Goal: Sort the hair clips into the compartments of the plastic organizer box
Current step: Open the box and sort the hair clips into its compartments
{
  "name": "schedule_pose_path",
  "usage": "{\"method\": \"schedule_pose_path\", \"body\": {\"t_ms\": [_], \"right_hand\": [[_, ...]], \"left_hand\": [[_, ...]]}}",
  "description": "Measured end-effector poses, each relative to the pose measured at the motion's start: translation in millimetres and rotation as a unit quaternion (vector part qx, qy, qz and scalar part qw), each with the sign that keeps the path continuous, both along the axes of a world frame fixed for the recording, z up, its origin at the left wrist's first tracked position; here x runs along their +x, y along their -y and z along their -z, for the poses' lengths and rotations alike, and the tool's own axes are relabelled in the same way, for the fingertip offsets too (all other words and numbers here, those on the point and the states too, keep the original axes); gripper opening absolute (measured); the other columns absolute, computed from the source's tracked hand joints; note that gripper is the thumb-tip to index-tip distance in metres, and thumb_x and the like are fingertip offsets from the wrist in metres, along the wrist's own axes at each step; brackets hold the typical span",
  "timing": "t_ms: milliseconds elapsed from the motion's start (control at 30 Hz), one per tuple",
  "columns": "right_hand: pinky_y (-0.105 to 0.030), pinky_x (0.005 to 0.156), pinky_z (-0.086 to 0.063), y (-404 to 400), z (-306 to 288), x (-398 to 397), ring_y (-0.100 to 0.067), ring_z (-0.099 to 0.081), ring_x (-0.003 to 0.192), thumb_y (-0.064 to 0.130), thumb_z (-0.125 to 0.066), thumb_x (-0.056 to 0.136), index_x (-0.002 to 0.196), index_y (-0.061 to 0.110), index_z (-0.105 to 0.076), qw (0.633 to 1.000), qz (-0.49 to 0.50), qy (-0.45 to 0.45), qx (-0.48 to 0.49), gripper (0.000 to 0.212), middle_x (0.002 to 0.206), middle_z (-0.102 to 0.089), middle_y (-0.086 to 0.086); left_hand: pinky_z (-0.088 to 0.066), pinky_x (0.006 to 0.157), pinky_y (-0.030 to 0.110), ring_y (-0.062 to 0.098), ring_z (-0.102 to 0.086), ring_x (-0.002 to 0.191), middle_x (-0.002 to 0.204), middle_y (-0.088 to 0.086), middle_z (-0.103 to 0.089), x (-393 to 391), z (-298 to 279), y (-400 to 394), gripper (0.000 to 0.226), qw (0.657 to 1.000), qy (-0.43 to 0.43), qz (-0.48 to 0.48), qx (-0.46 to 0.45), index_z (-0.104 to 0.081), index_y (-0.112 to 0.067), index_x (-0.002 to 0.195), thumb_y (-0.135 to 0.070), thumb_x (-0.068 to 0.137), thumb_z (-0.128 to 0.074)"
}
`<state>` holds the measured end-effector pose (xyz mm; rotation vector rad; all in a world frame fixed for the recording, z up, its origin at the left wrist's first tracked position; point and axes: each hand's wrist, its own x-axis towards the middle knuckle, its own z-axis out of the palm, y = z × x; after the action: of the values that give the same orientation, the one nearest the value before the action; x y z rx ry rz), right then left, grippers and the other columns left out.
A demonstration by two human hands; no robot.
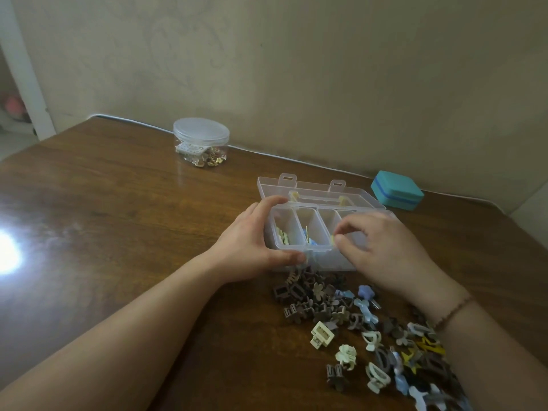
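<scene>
Glossy plastic hair clips (370,336); right hand (382,250) pinches yellow clip (332,240).

A big brown wooden table (112,232) fills the lower part of the view. Its top is shiny, and a bright white spot of light (7,252) glows on its left edge. Behind the table stands a plain beige wall (296,69) with faint marks on it. A thin white cable (267,155) runs along where the table meets the wall. At the far left is a white door frame (22,66), and past it a blurry pink thing (13,106) that is too fuzzy to make out. The light in the room is soft and a bit dim.
</scene>
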<state>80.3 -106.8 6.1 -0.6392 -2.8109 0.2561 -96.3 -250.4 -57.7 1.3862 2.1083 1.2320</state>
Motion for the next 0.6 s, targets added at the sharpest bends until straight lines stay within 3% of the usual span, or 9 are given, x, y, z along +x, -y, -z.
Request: {"method": "schedule_pose_path", "body": {"t_ms": [133,233,333,467,600], "right_hand": [[-0.038,0.104,-0.036,-1.4,9.1,13.3,-0.006,-0.042,0.127,0.043,-0.047,0.092,0.104,0.034,-0.067,0.999,-0.033,-0.007,0.008,0.025,0.122,-0.061,0.015],[-0.035,0.092,-0.046,2.5,6.6,29.2,-0.011,-0.053,0.109,0.033,-0.059,0.085,0.095,0.025,-0.069,0.993,-0.048,-0.081,0.07,0.016,0.102,-0.066,0.011],[-0.032,0.073,-0.053,7.6,6.1,46.5,-0.003,-0.056,0.085,0.034,-0.06,0.081,0.088,0.032,-0.064,0.995,-0.053,-0.055,0.07,0.008,0.085,-0.061,0.016],[-0.024,0.075,-0.049,16.9,15.8,52.6,0.004,-0.05,0.085,0.053,-0.048,0.08,0.087,0.044,-0.061,0.996,-0.026,0.071,0.053,0.017,0.086,-0.053,0.022],[-0.025,0.078,-0.05,20.4,20.7,48.6,0.0,-0.048,0.089,0.036,-0.057,0.087,0.097,0.046,-0.062,0.996,-0.001,0.087,0.035,0.016,0.091,-0.049,0.019]], "left_hand": [[-0.044,0.106,0.045,0.011,-0.042,0.129,0.147,-0.012,-0.038,0.8,0.3,0.3,0.098,1.0,0.0,0.004,-0.002,-0.026,-0.046,0.144,-0.061,0.064,-0.081],[-0.043,0.107,0.046,0.011,-0.042,0.129,0.147,-0.012,-0.038,1.1,-0.3,0.7,0.098,1.0,0.0,0.001,-0.001,-0.026,-0.046,0.144,-0.061,0.064,-0.081],[-0.042,0.107,0.046,0.012,-0.042,0.129,0.147,-0.012,-0.038,1.7,-0.8,1.1,0.098,1.0,0.0,0.001,0.001,-0.027,-0.046,0.144,-0.061,0.063,-0.081],[-0.042,0.108,0.045,0.011,-0.041,0.13,0.148,-0.012,-0.038,2.9,-2.0,0.6,0.099,1.0,0.005,0.0,-0.001,-0.027,-0.045,0.144,-0.061,0.063,-0.08],[-0.041,0.108,0.045,0.012,-0.041,0.131,0.148,-0.012,-0.039,3.3,-2.2,1.0,0.099,1.0,0.008,0.001,0.003,-0.028,-0.043,0.145,-0.06,0.063,-0.081]]}}
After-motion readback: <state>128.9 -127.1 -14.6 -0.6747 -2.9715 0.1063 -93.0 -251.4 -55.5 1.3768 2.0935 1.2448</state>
